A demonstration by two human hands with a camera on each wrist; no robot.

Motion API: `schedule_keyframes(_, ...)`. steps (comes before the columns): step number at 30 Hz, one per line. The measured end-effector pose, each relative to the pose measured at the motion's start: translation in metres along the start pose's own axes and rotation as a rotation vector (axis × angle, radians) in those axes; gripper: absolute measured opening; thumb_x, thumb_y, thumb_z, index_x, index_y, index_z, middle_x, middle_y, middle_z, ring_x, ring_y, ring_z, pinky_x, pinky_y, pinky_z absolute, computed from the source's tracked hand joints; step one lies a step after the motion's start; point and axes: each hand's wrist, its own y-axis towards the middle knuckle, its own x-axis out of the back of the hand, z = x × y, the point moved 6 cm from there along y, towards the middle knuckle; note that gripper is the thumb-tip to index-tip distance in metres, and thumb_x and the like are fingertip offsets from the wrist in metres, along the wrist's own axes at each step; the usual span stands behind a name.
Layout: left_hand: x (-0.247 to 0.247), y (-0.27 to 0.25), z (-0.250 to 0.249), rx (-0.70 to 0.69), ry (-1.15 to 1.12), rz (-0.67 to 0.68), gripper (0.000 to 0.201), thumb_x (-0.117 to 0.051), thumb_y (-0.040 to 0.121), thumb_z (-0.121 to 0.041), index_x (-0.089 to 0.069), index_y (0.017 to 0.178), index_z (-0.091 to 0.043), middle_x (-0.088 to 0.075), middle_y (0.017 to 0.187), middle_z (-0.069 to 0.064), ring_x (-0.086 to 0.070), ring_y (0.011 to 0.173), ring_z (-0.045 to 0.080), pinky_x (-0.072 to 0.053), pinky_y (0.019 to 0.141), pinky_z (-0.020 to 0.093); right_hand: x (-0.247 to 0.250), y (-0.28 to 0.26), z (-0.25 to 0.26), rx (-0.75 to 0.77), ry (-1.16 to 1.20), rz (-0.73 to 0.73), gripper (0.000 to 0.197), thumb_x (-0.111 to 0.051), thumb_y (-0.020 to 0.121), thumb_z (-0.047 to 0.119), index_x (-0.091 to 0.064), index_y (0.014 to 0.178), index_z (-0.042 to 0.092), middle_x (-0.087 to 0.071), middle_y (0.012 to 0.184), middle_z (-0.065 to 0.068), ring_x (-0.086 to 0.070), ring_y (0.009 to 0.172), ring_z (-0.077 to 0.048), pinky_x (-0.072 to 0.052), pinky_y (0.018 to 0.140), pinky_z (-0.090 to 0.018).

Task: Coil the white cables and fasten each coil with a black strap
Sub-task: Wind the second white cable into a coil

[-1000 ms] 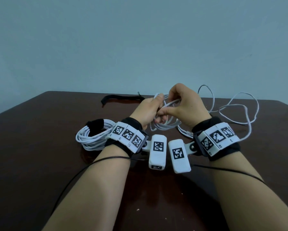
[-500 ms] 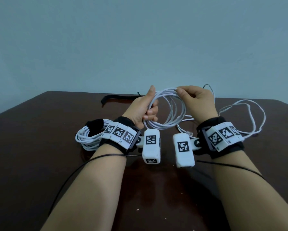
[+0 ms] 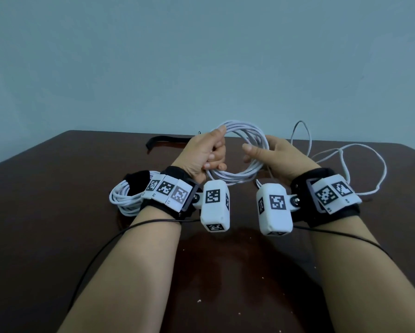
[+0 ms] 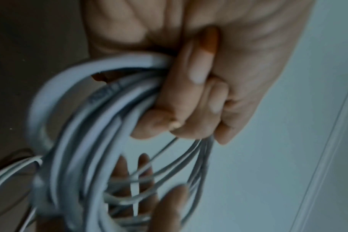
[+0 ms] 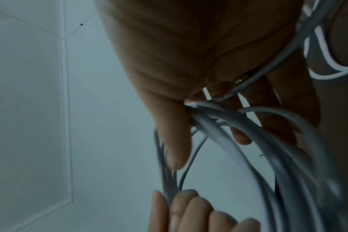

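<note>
Mid-coiling: left hand (image 3: pixel 205 152) clamps white coil (image 3: pixel 240 152), right hand (image 3: pixel 277 156) fingers apart feeding; next gather loose cable (image 3: pixel 360 169) beyond right hand.

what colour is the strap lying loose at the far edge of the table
Black. The loose strap shows best in the head view, lying flat on the dark brown table.

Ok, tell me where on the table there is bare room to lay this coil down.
Bare table shows near-left, in front of the strapped coil, and far-left between that coil and the loose black strap. The right side is crowded with loose cable loops. The left hand grips the coil in progress; the right hand steadies it.
</note>
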Motion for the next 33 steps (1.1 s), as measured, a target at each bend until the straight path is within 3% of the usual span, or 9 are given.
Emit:
schedule_keyframes(4,-0.006,0.002,0.006,0.022,0.024,0.023,0.033,-0.041,0.100,-0.032,-0.042,0.072,-0.013,-0.038,0.044,-0.006,-0.029,0.032,0.006,-0.046,0.048,0.021,0.011,0.010,-0.001,0.111,-0.236,-0.192,0.017,-0.056,0.093,0.021,-0.052,0.078,0.013,-0.050,0.061,-0.005,-0.050,0.059,-0.023,-0.042,0.062,-0.035)
schedule_keyframes(8,-0.007,0.003,0.014,0.074,-0.032,0.066,0.020,-0.043,0.100,-0.021,-0.050,0.084,-0.010,-0.048,0.058,0.000,-0.043,0.045,0.010,-0.054,0.054,0.030,0.017,0.011,0.005,0.193,-0.525,-0.350,0.017,-0.050,0.095,0.026,-0.050,0.081,0.016,-0.054,0.070,-0.006,-0.053,0.072,-0.024,-0.043,0.071,-0.034)
schedule_keyframes(10,-0.008,0.001,0.014,0.096,-0.048,0.088,0.019,-0.041,0.100,-0.018,-0.052,0.088,-0.009,-0.047,0.054,-0.002,-0.040,0.040,0.007,-0.049,0.051,0.025,0.017,0.009,0.006,0.216,-0.580,-0.370,0.017,-0.050,0.095,0.027,-0.051,0.083,0.016,-0.055,0.073,-0.007,-0.053,0.075,-0.024,-0.042,0.072,-0.032)
schedule_keyframes(16,0.001,0.005,0.007,0.056,-0.045,-0.016,0.037,-0.043,0.099,-0.035,-0.045,0.070,-0.012,-0.027,0.037,-0.008,-0.021,0.027,0.003,-0.029,0.035,0.013,0.002,0.005,0.012,0.213,-0.560,-0.273,0.028,-0.048,0.094,0.042,-0.050,0.097,0.015,-0.062,0.073,-0.003,-0.062,0.065,-0.016,-0.042,0.060,-0.025)
schedule_keyframes(21,0.022,0.009,0.002,-0.016,-0.121,-0.211,0.037,-0.042,0.100,-0.034,-0.041,0.069,-0.013,-0.027,0.037,-0.008,-0.020,0.027,0.005,-0.025,0.034,0.013,0.005,0.000,0.010,0.056,-0.641,-0.128,0.073,-0.060,0.081,0.055,-0.036,0.138,0.017,-0.061,0.099,-0.001,-0.064,0.083,-0.018,-0.049,0.077,-0.031)
schedule_keyframes(24,0.037,0.010,-0.002,-0.056,-0.172,-0.319,0.038,-0.041,0.101,-0.035,-0.040,0.069,-0.014,-0.027,0.035,-0.007,-0.021,0.027,0.005,-0.026,0.034,0.013,0.016,-0.004,0.012,0.001,-0.941,-0.103,0.066,-0.072,0.073,0.051,-0.051,0.127,0.021,-0.057,0.096,0.005,-0.056,0.090,-0.014,-0.043,0.081,-0.027)
schedule_keyframes(27,0.050,0.008,-0.006,-0.089,-0.205,-0.422,0.038,-0.041,0.101,-0.034,-0.040,0.069,-0.014,-0.026,0.036,-0.007,-0.020,0.028,0.006,-0.024,0.036,0.014,0.027,-0.005,0.017,-0.025,-1.068,-0.164,0.041,-0.077,0.069,0.041,-0.063,0.106,0.030,-0.059,0.093,0.009,-0.058,0.098,-0.016,-0.042,0.099,-0.037)
schedule_keyframes(30,0.057,0.004,-0.011,-0.132,-0.247,-0.474,0.039,-0.040,0.101,-0.033,-0.040,0.069,-0.013,-0.026,0.035,-0.007,-0.020,0.028,0.006,-0.024,0.036,0.014,0.033,-0.006,0.020,-0.033,-1.189,-0.230,0.022,-0.071,0.073,0.029,-0.064,0.094,0.033,-0.061,0.088,0.014,-0.054,0.093,-0.011,-0.005,0.115,-0.052)
schedule_keyframes(33,0.065,0.002,-0.013,-0.140,-0.287,-0.509,0.038,-0.040,0.101,-0.033,-0.040,0.069,-0.013,-0.025,0.035,-0.007,-0.020,0.028,0.006,-0.025,0.037,0.015,0.037,-0.006,0.020,-0.039,-1.218,-0.237,0.023,-0.059,0.079,0.012,-0.063,0.077,0.034,-0.064,0.082,0.014,-0.055,0.095,-0.012,-0.004,0.114,-0.051)
